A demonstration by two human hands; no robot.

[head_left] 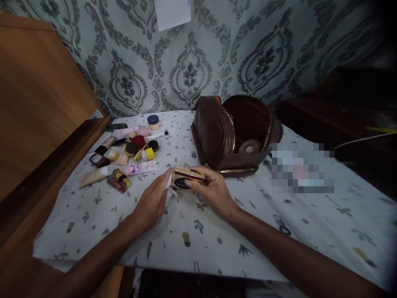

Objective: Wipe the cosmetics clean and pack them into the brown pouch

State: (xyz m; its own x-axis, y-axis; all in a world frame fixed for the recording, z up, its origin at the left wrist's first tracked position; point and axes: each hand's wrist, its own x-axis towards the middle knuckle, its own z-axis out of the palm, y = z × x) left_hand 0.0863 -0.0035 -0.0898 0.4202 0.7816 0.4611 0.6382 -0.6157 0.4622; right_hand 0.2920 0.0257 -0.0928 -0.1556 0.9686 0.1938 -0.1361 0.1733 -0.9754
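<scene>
My right hand point(214, 190) grips a gold box-shaped case point(182, 182) with a dark oval on its front; its exact kind I cannot make out. Pressed against the left end of that case is a white wipe point(169, 188), held in the closed fingers of my left hand point(152, 199). Just behind my hands stands a brown leather bag point(214, 132), its gold zipper undone and its top gaping. To the left lie several cosmetics, among them a pink-and-white tube point(141, 167), a beige tube point(94, 176) and a jar with a blue lid point(153, 122).
A white cloth with a leaf print point(217, 248) covers the table. Patterned wallpaper point(190, 70) rises behind it. A wooden panel point(40, 95) borders the left side. On the right, a blurred-out item point(302, 169) lies beside the bag, and a white cable point(362, 138) runs farther back.
</scene>
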